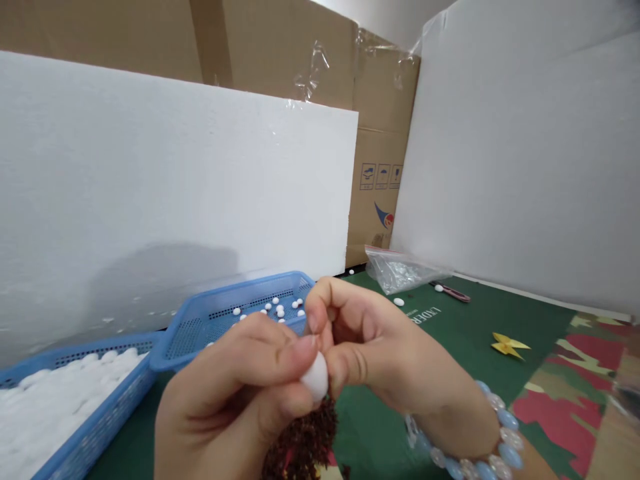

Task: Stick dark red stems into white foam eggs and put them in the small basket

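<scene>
A small white egg-shaped ball [317, 379] is pinched between the thumb and fingers of my left hand [225, 393]. My right hand [380, 340] meets it from the other side, thumb against the ball and index finger curled above it. Whatever those right fingertips pinch is too small to make out. Under the hands lies a heap of dark red-brown dried bits [305, 443], partly hidden by my left hand. A bracelet of pale blue and clear beads [509, 437] circles my right wrist.
Behind my hands, a blue basket [175, 350] holds several small white balls with dark spots. Another blue basket [107, 427], full of white balls, stands at left. On the green mat [465, 333] lie a plastic bag [400, 272], a pink-handled tool [456, 294] and a yellow folded piece [507, 345].
</scene>
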`<state>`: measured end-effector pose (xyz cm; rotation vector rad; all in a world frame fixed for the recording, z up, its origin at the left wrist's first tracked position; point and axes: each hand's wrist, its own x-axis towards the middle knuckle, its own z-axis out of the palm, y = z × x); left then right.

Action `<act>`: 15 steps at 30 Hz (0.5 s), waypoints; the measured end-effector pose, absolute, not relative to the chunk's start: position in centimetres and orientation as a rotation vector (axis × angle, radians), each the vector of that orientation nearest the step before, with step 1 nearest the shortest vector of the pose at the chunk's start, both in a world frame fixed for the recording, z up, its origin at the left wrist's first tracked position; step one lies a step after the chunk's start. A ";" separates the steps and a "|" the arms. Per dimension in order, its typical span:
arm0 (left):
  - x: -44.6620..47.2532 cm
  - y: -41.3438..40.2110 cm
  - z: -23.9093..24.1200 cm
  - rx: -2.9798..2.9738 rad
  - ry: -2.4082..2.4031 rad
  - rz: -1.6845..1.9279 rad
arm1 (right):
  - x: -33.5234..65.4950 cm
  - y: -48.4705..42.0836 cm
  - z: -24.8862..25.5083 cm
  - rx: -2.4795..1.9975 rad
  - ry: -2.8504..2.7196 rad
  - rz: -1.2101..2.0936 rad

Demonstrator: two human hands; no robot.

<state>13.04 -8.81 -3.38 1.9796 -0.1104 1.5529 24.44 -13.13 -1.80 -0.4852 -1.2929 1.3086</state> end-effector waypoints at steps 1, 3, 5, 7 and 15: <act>13.1 -8.9 -3.3 1.979 -0.108 1.548 | 24.5 -13.1 -1.8 -0.490 -1.299 1.297; 13.1 -9.0 -3.3 1.949 -0.072 1.553 | 24.7 -13.0 -1.7 -0.512 -1.306 1.267; 13.3 -8.9 -3.4 1.861 -0.019 1.563 | 24.6 -12.7 -1.8 -0.523 -1.288 1.227; 13.5 -8.7 -3.5 1.765 0.005 1.589 | 24.5 -12.4 -1.9 -0.500 -1.229 1.149; 14.1 -7.5 -3.5 1.589 -0.018 1.565 | 24.1 -11.0 -2.7 -0.385 -1.344 0.752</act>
